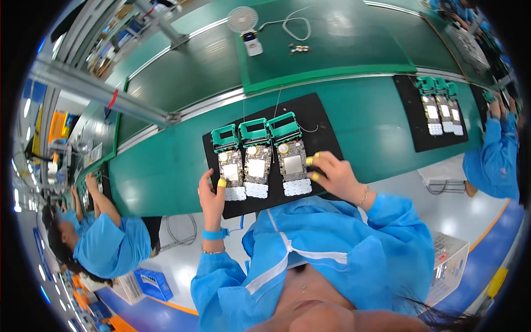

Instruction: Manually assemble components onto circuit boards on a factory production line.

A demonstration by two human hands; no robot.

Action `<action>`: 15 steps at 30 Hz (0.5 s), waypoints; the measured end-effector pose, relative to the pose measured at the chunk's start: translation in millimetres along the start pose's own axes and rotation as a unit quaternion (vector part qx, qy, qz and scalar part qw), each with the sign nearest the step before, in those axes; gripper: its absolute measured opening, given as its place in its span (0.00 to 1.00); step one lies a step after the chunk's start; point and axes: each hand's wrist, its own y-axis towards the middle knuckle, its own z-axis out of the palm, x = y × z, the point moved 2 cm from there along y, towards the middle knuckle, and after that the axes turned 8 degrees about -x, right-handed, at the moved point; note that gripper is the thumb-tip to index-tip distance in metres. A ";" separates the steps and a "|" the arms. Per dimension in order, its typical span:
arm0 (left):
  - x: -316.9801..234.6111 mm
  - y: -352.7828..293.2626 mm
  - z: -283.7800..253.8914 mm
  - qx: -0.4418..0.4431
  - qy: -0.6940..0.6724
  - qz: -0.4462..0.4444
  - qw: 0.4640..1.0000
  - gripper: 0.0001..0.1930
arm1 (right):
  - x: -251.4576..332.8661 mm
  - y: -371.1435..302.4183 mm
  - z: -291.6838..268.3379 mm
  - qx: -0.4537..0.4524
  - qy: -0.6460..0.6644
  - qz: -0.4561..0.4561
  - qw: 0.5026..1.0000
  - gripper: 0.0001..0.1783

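Three circuit boards lie side by side on a black mat [323,124], each with a green plastic frame at its far end and a white perforated strip at its near end. My left hand [211,199] is beside the left board [231,169], fingers apart, its yellow-capped thumb at that board's edge. The middle board [256,171] sits close to it. My right hand [340,180] is at the outer edge of the right board [293,166], its bent, yellow-capped fingertips apart; whether they touch it I cannot tell. The green frames [285,127] stand in a row.
A small white fan [243,22] and its cable stand on the raised far bench, near small loose parts [299,48]. Another mat [425,143] at the right holds three similar boards. Co-workers in blue sit left [113,243] and right [498,160]. A metal post [99,88] crosses at left.
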 end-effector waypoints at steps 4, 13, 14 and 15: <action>-6.4 -12.5 0.1 0.097 -0.126 -0.031 0.987 0.24 | 32.6 -40.2 -0.1 -0.033 -0.094 0.012 0.995 0.15; 5.7 71.4 -50.3 0.215 -0.237 0.093 0.943 0.26 | 133.1 -22.3 112.6 -0.174 -0.112 0.014 0.978 0.14; 9.3 81.5 -52.5 0.217 -0.245 0.111 0.938 0.26 | 137.4 -18.2 122.9 -0.186 -0.100 0.016 0.977 0.14; 10.9 88.7 -55.2 0.220 -0.243 0.123 0.937 0.26 | 141.7 -15.4 130.2 -0.197 -0.090 0.019 0.976 0.14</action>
